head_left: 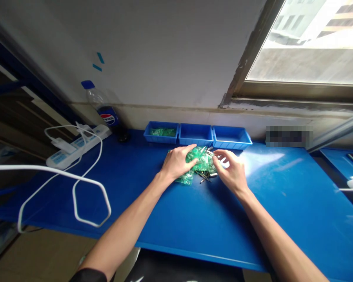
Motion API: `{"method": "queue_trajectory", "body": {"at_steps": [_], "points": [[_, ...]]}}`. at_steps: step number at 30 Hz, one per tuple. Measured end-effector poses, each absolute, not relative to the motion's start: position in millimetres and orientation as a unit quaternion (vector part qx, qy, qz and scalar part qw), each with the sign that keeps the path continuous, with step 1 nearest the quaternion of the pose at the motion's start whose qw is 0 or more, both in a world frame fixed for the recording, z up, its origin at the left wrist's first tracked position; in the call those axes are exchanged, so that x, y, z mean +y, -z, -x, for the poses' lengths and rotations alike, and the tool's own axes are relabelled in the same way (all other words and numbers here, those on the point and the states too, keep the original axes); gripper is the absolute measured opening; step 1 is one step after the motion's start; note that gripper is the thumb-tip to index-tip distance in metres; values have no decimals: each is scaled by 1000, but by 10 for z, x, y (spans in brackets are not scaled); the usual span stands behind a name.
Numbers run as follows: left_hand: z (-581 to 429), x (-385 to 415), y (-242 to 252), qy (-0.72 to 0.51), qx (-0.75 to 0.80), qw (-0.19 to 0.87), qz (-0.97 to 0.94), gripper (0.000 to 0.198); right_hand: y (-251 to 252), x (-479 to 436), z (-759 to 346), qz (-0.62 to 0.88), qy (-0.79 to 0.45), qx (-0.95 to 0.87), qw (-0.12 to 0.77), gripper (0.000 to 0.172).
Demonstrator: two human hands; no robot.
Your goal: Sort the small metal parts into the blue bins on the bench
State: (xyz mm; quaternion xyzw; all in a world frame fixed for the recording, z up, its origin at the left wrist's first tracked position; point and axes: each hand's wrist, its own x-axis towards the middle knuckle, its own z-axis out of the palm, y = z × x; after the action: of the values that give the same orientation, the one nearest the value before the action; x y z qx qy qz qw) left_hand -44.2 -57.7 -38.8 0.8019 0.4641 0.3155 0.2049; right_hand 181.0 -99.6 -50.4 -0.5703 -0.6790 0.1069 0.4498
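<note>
A heap of shiny green plastic pieces [204, 161], perhaps small packets, lies on the blue table. My left hand [178, 161] grips the heap from its left side, thumb and fingers closed around some green pieces. At the right edge of the heap is my right hand [233, 170], its thumb and forefinger curled towards each other; what they pinch is too small to make out. Small dark metal pins [204, 176] and a few silvery bits lie loose just below the heap, between my hands.
Behind the heap stand three joined blue bins: the left bin [147, 135] holds green pieces, the middle bin [195, 142] and right bin [233, 145] show bare floors. A cola bottle [108, 115], power strip [59, 158] and looping white cable [90, 182] are at left.
</note>
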Motion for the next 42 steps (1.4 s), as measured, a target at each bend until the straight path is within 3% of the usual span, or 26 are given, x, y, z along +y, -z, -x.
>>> {"method": "queue_trajectory", "body": {"at_steps": [5,11,15,20,26,29,37,40,42], "points": [[415,-562,429,-377,472,212,-768,34,498,-1012,-1765,562,-98,-677,464,13],[444,-603,289,-489,449,189,-724,27,451,-1039,-1714,536,-101,-673,500,18],[388,-653,219,-534,411,323,-664,25,439,-1054,-1674,522,-198,-648,518,47],[329,-650,268,-521,362,496,-593,35,467,-1053,-1640,478,-396,-564,544,30],[427,-643,222,-385,368,558,-636,36,428,-1046,-1614,471,-468,-476,577,38],[446,-602,221,-400,384,581,-595,42,398,-1048,-1611,467,-460,-476,586,35],[644,-289,295,-622,419,597,-286,40,396,-1048,-1686,502,-372,-522,580,23],[729,-267,292,-589,444,603,-305,46,433,-1039,-1719,549,-262,-584,537,20],[733,-303,303,-563,476,538,-409,41,464,-1032,-1732,569,-192,-620,505,19]]}}
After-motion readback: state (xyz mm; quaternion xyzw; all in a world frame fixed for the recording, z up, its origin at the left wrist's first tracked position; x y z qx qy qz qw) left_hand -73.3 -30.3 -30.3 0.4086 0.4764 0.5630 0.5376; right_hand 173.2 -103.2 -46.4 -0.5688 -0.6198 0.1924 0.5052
